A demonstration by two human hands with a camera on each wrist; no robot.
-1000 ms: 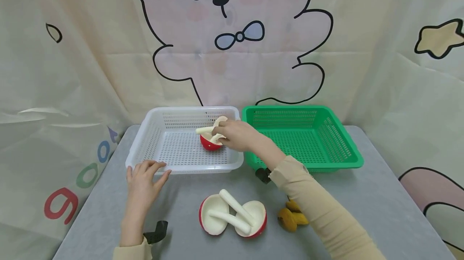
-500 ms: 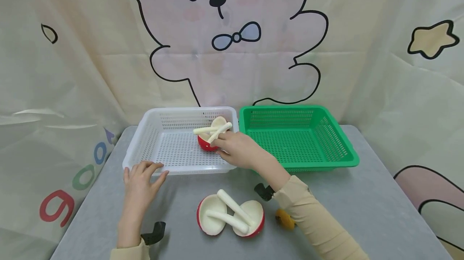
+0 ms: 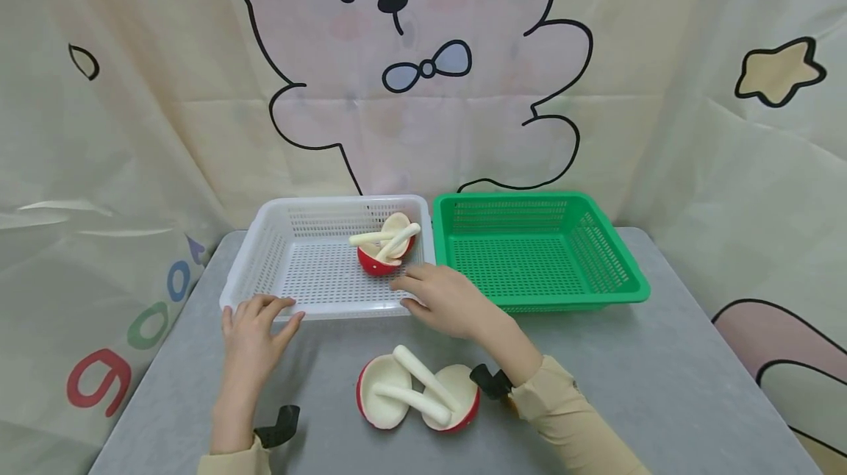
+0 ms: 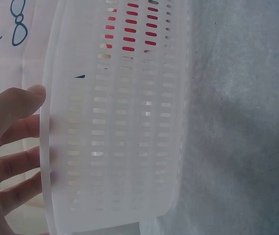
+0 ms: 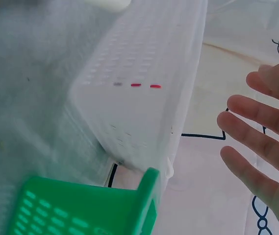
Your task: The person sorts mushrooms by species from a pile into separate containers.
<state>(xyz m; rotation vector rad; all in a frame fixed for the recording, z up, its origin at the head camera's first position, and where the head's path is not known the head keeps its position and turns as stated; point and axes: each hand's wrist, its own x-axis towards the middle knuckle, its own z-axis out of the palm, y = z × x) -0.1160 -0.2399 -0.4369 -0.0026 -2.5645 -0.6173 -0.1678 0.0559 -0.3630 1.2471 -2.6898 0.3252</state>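
My left hand holds the front left rim of the white basket; the left wrist view shows the thumb at the rim and the fingers behind it. Two red ladles with cream insides and handles lie crossed in that basket's right part, one ladle nearer, the other ladle behind. My right hand hovers over the basket's front right corner, fingers spread and holding nothing. On the table in front, a left ladle and a right ladle lie with their handles crossed.
A green basket stands right beside the white one. The grey table carries both. A yellow-brown thing is mostly hidden under my right forearm. A printed cloth hangs behind.
My right hand has let go of a ladle in the white basket and drawn back toward the front rim. The ladle stays there, crossed over the other. My left hand keeps its place.
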